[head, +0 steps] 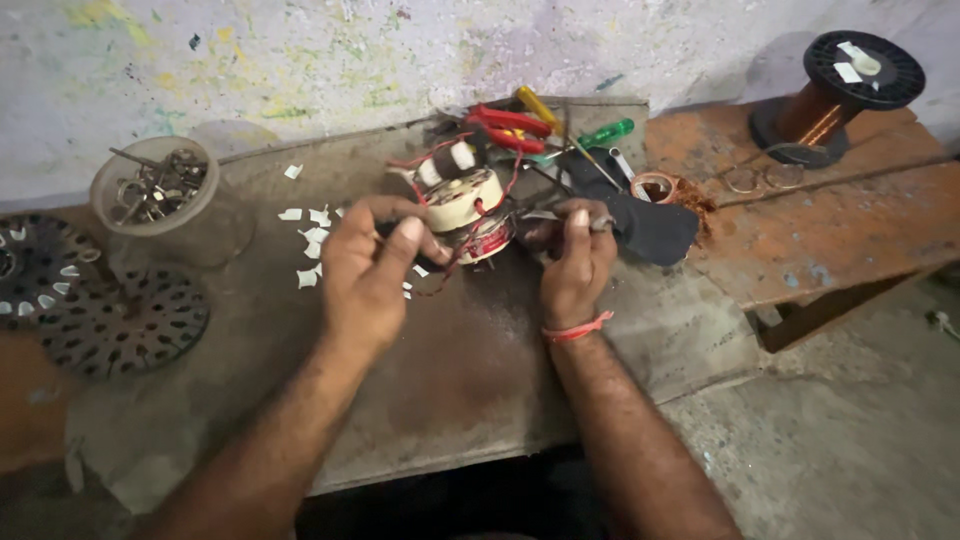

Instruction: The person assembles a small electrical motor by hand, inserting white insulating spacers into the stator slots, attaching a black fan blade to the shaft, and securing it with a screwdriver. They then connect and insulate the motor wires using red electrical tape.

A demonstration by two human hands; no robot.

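My left hand [368,262] is closed on thin red and dark wires [448,262] that run to a small round motor part [470,210] with a cream top and red winding, lying on the grey board [470,360]. My right hand [577,258] pinches a small dark piece at the right side of that part; what the piece is cannot be made out. A red thread band circles my right wrist. Red-handled pliers [510,128] and a green-handled screwdriver [600,135] lie just behind the motor part.
A clear tub of metal bits [155,190] stands at the back left, two slotted round metal plates [120,320] beside it. White paper scraps [312,240] litter the board. A spool of copper wire [840,90] sits on the rusty plate [830,230] at the right, near spectacles [762,178].
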